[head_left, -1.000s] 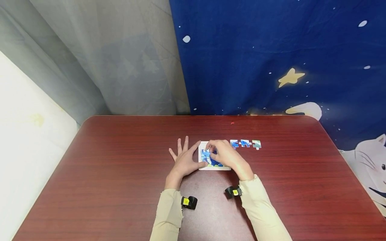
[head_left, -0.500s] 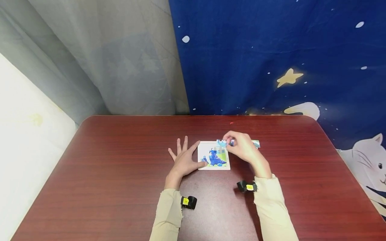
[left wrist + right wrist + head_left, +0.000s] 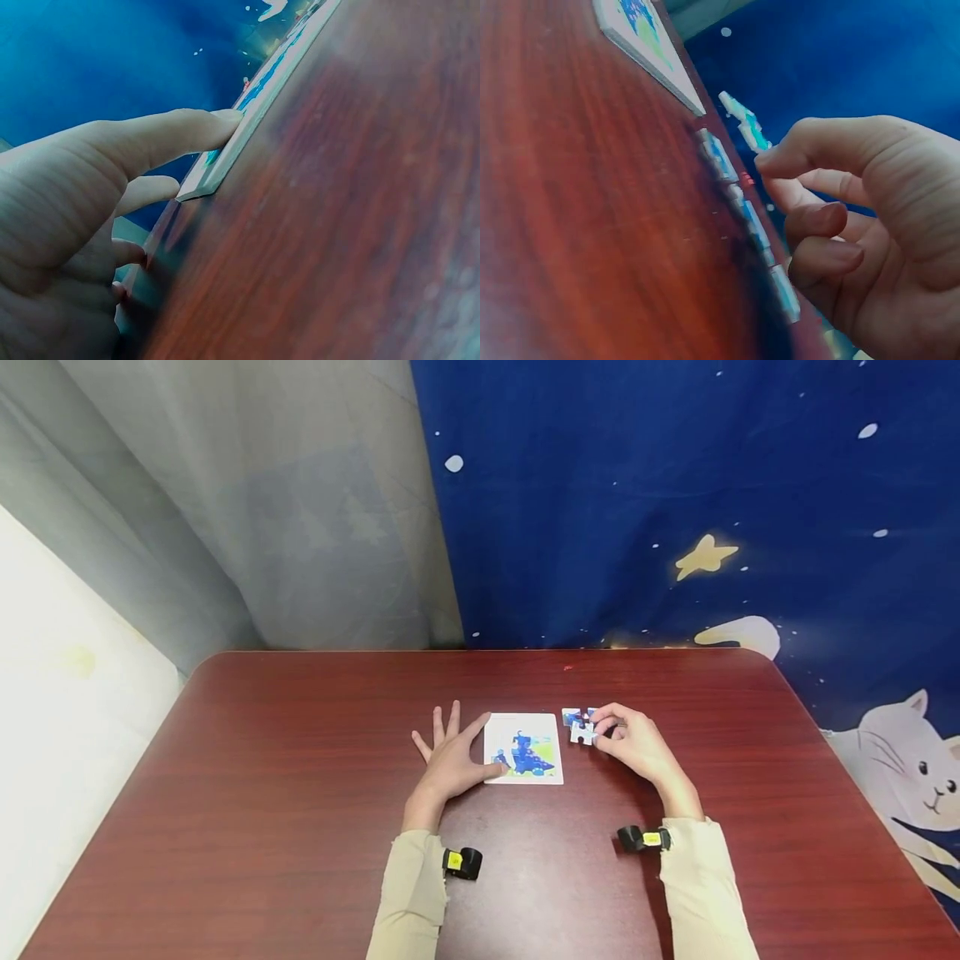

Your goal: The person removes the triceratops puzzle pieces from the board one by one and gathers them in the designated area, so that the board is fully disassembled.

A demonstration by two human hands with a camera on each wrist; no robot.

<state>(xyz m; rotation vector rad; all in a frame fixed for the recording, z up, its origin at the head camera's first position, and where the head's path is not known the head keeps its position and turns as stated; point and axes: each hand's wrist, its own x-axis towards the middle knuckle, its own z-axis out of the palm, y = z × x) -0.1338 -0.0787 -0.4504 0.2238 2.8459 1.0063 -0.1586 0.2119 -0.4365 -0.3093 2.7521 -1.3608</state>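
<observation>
My left hand (image 3: 452, 766) lies with fingers spread at the left side of a white puzzle tray (image 3: 501, 724). Its thumb rests on the tray's lower left part, and the index fingertip is at the upper left corner. Several fitted pieces in the tray form a blue dinosaur picture; its upper part is bare white. Right of the tray, my right hand (image 3: 641, 745) pinches a puzzle piece (image 3: 744, 124) between thumb and index finger, raised over the table. Below it in the right wrist view, three loose puzzle pieces (image 3: 754, 223) lie in a row, partly covered in the head view.
The reddish-brown wooden table (image 3: 315, 852) extends around both hands. A tiny red scrap (image 3: 567, 668) lies near its far edge. Behind hang a grey curtain (image 3: 322, 527) and a blue curtain (image 3: 570, 510) with stars. Each wrist wears a black camera (image 3: 463, 863).
My right hand has moved rightward away from the tray, carrying a pinched piece from over its upper part to above the loose pieces. My left hand has stayed on the tray.
</observation>
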